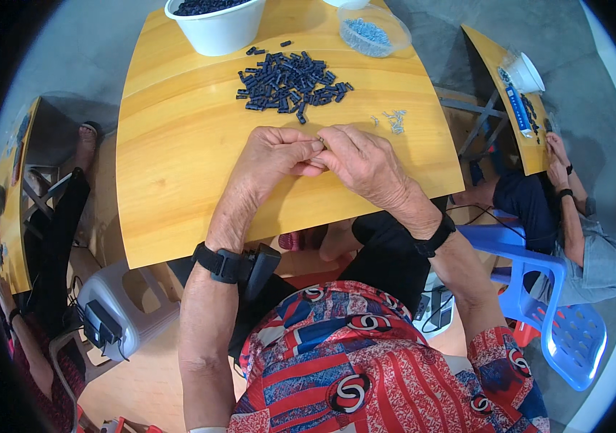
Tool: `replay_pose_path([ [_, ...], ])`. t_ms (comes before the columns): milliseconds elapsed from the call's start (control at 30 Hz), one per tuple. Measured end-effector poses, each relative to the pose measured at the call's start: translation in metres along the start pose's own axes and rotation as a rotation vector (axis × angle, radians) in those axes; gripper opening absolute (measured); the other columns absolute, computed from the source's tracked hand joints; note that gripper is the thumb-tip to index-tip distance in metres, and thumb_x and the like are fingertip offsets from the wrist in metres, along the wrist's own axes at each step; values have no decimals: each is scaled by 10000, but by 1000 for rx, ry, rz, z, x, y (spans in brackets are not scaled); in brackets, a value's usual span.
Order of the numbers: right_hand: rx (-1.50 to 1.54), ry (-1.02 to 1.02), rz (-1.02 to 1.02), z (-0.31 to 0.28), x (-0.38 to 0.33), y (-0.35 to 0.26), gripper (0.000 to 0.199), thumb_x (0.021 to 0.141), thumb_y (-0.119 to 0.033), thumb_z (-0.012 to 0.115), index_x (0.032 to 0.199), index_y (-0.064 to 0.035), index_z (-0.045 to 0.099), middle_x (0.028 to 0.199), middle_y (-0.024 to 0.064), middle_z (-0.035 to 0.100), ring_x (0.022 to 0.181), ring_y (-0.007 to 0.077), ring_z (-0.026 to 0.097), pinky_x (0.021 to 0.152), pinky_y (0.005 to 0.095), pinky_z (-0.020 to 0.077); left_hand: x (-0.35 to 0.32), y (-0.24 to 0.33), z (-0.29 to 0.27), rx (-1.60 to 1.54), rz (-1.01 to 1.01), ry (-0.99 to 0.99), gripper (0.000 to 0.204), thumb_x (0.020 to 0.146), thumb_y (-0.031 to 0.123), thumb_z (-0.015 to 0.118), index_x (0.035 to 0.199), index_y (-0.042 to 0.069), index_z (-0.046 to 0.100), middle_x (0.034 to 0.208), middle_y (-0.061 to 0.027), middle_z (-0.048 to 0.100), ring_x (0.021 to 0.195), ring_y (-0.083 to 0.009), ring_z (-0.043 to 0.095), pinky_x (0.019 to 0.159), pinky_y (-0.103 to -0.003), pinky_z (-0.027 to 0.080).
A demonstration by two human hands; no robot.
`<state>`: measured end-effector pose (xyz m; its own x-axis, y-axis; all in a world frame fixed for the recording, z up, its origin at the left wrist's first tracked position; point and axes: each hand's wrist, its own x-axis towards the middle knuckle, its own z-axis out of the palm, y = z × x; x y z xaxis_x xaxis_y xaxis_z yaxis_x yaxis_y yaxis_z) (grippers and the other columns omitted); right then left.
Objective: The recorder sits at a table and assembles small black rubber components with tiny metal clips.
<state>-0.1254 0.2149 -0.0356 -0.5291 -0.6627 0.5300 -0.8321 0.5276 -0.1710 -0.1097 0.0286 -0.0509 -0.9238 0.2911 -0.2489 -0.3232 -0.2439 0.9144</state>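
Note:
My left hand (279, 155) and my right hand (362, 160) meet over the near half of the wooden table (178, 180). The fingertips of both are pinched together around something tiny, mostly hidden by the fingers. Just beyond them lies a loose heap of small black plastic parts (286, 81). Right of the heap, past my right hand, is a little scatter of small pale, silvery pieces (396, 121). A dark strap circles each of my wrists.
At the far edge stand a white tub (217, 29) of black parts and a clear round container (373, 35) of pale blue pieces. A co-worker (582, 216) sits at another table on the right, by a blue plastic chair (571, 332). Leftward is a grey stool (124, 307).

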Motion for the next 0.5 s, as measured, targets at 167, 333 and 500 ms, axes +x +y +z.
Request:
replay_pose_path([
  [167, -10, -4, 24, -9, 4, -2, 279, 785, -227, 703, 911, -45, 533, 786, 99, 544, 683, 269, 622, 580, 346, 521, 2, -5, -1, 6, 14, 14, 191, 887, 96, 635, 971, -69, 684, 856, -129, 698, 725, -154, 677, 670, -234, 566],
  [333, -55, -49, -6, -14, 4, 0, 290, 762, -247, 722, 851, -49, 529, 772, 97, 534, 685, 270, 617, 590, 348, 523, 2, -9, 1, 76, 57, 21, 179, 882, 94, 631, 921, -69, 694, 811, -117, 696, 695, -133, 666, 657, -227, 559],
  [500, -82, -168, -63, -15, 6, -3, 255, 792, -239, 673, 775, -37, 518, 745, 97, 524, 649, 253, 609, 567, 343, 529, 2, -12, 6, 138, 69, 44, 169, 878, 90, 633, 885, -66, 698, 764, -90, 687, 661, -110, 645, 627, -216, 542],
])
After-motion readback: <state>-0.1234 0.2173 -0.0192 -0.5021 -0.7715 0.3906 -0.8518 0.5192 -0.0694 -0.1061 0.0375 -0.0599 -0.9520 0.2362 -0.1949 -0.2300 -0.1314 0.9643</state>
